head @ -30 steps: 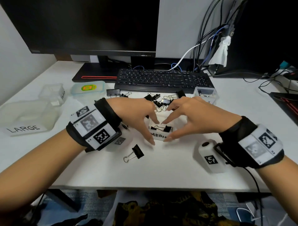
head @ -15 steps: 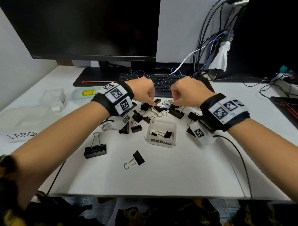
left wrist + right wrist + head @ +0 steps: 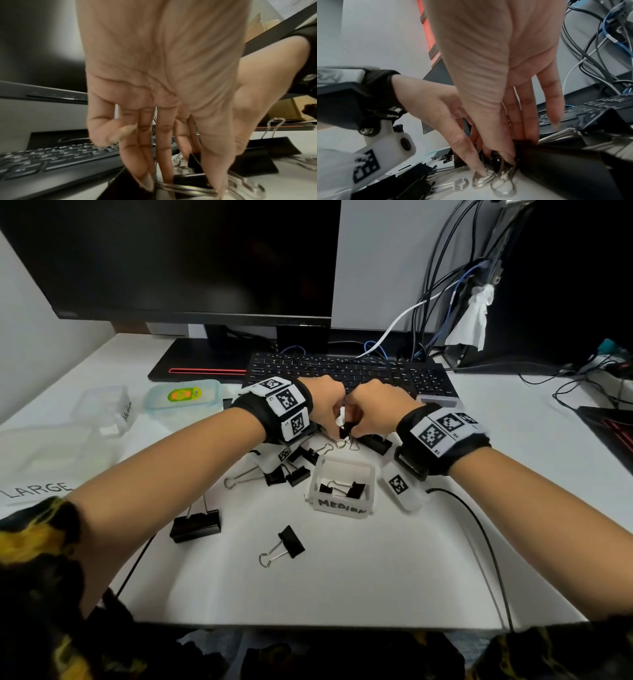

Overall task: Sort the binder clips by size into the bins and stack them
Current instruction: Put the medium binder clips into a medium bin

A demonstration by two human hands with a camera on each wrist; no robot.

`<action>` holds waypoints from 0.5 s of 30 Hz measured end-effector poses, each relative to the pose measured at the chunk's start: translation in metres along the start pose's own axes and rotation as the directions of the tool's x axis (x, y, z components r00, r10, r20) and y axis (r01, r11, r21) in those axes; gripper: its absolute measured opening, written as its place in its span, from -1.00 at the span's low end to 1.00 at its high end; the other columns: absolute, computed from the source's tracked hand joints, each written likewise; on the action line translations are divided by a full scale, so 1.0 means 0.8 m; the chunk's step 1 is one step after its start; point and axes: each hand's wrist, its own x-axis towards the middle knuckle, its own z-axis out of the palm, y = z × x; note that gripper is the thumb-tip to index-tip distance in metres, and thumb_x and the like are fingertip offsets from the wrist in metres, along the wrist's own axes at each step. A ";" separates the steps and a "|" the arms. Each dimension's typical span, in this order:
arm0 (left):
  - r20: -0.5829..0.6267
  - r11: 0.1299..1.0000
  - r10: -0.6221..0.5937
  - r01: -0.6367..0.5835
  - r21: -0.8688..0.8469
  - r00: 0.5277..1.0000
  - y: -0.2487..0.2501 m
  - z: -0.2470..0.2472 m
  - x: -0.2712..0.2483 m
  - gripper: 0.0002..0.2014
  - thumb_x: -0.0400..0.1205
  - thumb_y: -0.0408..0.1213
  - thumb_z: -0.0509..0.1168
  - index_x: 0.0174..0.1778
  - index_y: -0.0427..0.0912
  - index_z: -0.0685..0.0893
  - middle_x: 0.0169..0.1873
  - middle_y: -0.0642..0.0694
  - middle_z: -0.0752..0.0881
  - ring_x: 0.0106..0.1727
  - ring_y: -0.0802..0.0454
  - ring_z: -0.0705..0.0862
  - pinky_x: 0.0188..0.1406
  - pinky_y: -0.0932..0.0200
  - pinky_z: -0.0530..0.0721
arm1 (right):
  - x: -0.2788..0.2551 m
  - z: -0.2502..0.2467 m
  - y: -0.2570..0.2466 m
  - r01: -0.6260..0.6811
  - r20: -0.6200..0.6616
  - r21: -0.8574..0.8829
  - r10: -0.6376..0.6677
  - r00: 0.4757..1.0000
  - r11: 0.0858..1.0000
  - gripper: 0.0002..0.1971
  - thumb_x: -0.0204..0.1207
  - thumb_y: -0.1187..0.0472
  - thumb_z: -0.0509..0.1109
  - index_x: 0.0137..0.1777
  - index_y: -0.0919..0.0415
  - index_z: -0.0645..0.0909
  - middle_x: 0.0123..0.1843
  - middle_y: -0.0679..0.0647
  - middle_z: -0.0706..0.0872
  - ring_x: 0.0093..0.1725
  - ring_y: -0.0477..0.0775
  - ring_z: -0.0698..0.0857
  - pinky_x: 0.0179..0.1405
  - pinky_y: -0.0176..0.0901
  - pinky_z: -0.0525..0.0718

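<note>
Black binder clips of mixed sizes lie in a pile [image 3: 301, 457] behind the small clear bin marked MEDIUM [image 3: 370, 474], which holds two clips [image 3: 342, 489]. Both hands meet in the pile, just in front of the keyboard. My left hand [image 3: 334, 433] pinches a small clip [image 3: 185, 178] between thumb and fingers, its wire handles under the thumb. My right hand [image 3: 354, 433] pinches a neighbouring clip [image 3: 496, 158], thumb in front and fingers behind. A large clip [image 3: 195, 525] and a medium clip [image 3: 287, 542] lie apart nearer to me.
A big clear bin labelled LARGE [image 3: 34, 453] sits at the left edge, with a smaller clear box [image 3: 102, 409] and a lid with a green sticker [image 3: 181, 397] behind it. The keyboard [image 3: 342, 371], the monitor and cables close off the back. A wrist cable [image 3: 479, 535] runs across the right of the desk.
One second ago both hands were at the MEDIUM bin. They have since moved back to the pile, come closer together and lowered their fingertips onto clips.
</note>
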 end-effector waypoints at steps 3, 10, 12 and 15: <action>-0.006 1.000 -0.005 0.005 0.003 1.000 0.001 0.000 -0.001 -0.77 0.43 -0.09 0.54 -0.25 -0.08 0.63 -0.14 -0.06 0.72 -0.08 -0.05 0.68 -0.26 0.15 0.57 | -0.005 -0.001 -0.001 -0.012 -0.039 0.008 0.012 0.999 1.000 -0.83 0.29 0.08 0.57 -0.16 0.02 0.67 -0.10 0.02 0.73 -0.04 0.16 0.72 -0.10 -0.06 0.66; -0.032 0.996 0.015 -0.018 -0.090 0.999 -0.005 0.000 -0.004 -0.61 0.43 0.02 0.50 0.11 -0.09 0.74 -0.28 0.08 0.61 0.08 -0.04 0.65 -0.06 0.06 0.65 | -0.026 -0.009 0.010 -0.036 -0.145 0.102 0.051 0.988 0.994 -0.83 0.32 0.06 0.57 -0.15 -0.01 0.64 -0.15 -0.05 0.75 -0.06 0.09 0.72 -0.08 -0.09 0.66; -0.031 0.991 0.074 -0.077 -0.110 0.997 -0.005 0.000 -0.005 -0.57 0.45 -0.01 0.52 0.20 -0.05 0.69 -0.30 0.20 0.49 0.02 0.04 0.54 -0.02 0.10 0.57 | -0.036 -0.013 0.015 -0.045 -0.183 0.168 0.077 0.980 0.985 -0.84 0.32 0.05 0.57 -0.16 -0.02 0.66 -0.18 -0.08 0.76 -0.08 0.04 0.74 -0.05 -0.08 0.69; -0.011 0.985 0.153 -0.153 -0.085 0.988 -0.002 0.000 -0.006 -0.57 0.42 -0.02 0.56 0.18 -0.05 0.71 -0.31 0.23 0.45 -0.07 0.07 0.49 -0.04 0.17 0.50 | -0.055 -0.020 0.017 -0.011 -0.223 0.271 0.074 0.972 0.963 -0.87 0.31 0.10 0.58 -0.19 0.02 0.69 -0.25 -0.09 0.77 -0.16 -0.02 0.75 -0.04 -0.05 0.74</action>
